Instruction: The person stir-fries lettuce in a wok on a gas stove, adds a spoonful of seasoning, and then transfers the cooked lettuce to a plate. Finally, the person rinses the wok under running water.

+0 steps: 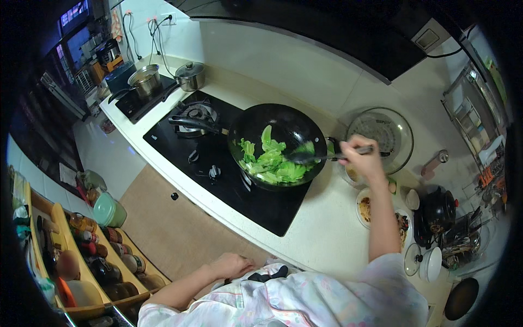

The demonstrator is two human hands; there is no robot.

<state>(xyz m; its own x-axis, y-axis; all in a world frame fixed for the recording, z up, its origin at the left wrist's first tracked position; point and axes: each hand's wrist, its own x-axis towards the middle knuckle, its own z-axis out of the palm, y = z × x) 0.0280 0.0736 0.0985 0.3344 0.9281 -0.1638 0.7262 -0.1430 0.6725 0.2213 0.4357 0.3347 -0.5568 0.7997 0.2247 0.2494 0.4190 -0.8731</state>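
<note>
My right hand [362, 157] is closed around the handle of a dark spatula [304, 157], whose blade is among the greens at the right side of the wok. The black wok [282, 118] sits on the gas hob [233, 196], its long handle pointing left. Chopped leafy greens [273, 163] lie across its lower part. My left hand [235, 265] rests near the counter's front edge by my waist, fingers curled; whether it grips anything is hidden. A glass lid [378, 135] leans on the wall behind my right hand.
Plates of food [363, 206] stand right of the hob under my right forearm. Two steel pots [146, 83] are at the far left. A black range hood [310, 28] hangs above. An open rack [96, 274] of jars and bottles juts out at lower left.
</note>
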